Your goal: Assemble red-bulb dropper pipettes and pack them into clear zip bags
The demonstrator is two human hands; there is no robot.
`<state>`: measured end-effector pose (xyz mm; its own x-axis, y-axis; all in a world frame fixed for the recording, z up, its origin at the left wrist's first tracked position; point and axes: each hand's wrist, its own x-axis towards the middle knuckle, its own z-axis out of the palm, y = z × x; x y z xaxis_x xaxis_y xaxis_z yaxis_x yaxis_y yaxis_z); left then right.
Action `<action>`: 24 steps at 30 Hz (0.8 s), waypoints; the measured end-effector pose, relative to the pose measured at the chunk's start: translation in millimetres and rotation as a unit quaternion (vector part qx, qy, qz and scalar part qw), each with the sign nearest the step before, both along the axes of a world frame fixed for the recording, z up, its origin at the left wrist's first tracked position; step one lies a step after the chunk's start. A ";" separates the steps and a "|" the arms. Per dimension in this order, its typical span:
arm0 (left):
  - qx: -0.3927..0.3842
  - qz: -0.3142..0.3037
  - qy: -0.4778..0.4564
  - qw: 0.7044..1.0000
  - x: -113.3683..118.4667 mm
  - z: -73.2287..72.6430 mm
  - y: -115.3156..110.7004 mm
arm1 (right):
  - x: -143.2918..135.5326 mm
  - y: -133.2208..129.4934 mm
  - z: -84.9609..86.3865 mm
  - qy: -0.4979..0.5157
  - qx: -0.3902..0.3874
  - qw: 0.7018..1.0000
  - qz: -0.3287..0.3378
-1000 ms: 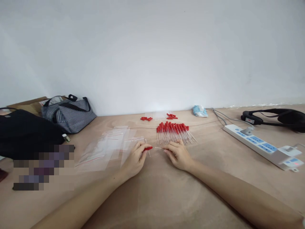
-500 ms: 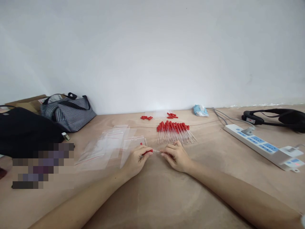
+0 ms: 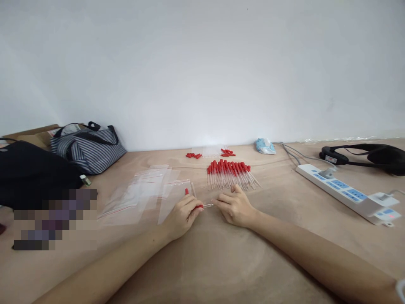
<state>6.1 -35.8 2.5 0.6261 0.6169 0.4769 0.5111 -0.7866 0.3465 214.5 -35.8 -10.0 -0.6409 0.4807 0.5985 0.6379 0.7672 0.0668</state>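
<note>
My left hand (image 3: 183, 214) is closed around the red rubber bulb of a glass dropper (image 3: 207, 205), whose thin clear tube points right. At the tube's far end, the fingers of my right hand (image 3: 236, 207) are pinched together on the tip. Just above my left hand lies a loose red rubber bulb (image 3: 186, 191), with a thin glass tube (image 3: 193, 190) beside it on a clear zip bag (image 3: 174, 196). Beyond my right hand, several red-topped droppers (image 3: 230, 171) lie side by side in a row, tips toward me.
More clear zip bags (image 3: 129, 198) spread out on the left. Near the wall lie loose red bulbs (image 3: 193, 156) and thin glass tubes (image 3: 211, 152). A tissue pack (image 3: 265, 146), a power strip (image 3: 335, 185) and a black headset (image 3: 357, 156) are right; a striped bag (image 3: 90, 147) stands left.
My left hand has shifted slightly down, showing more of the loose red bulb above it. The dropper's tube tilts a little differently, and my right hand's fingers are drawn closer together.
</note>
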 end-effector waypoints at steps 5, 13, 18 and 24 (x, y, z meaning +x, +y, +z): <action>0.008 -0.008 0.007 1.000 1.3 1.0 -1.5 | -7.9 -6.3 -0.4 0.028 -0.050 0.998 -0.003; 0.026 -0.040 0.023 0.999 0.4 0.8 1.8 | -13.5 -7.7 -0.1 0.080 -0.173 0.981 0.026; 0.042 -0.028 0.044 0.998 -6.4 8.3 10.1 | -12.6 -9.1 14.6 0.032 -0.188 0.981 0.021; 0.035 0.138 0.002 0.990 -16.0 7.4 21.0 | -12.0 14.8 22.0 0.160 -0.296 0.940 -0.062</action>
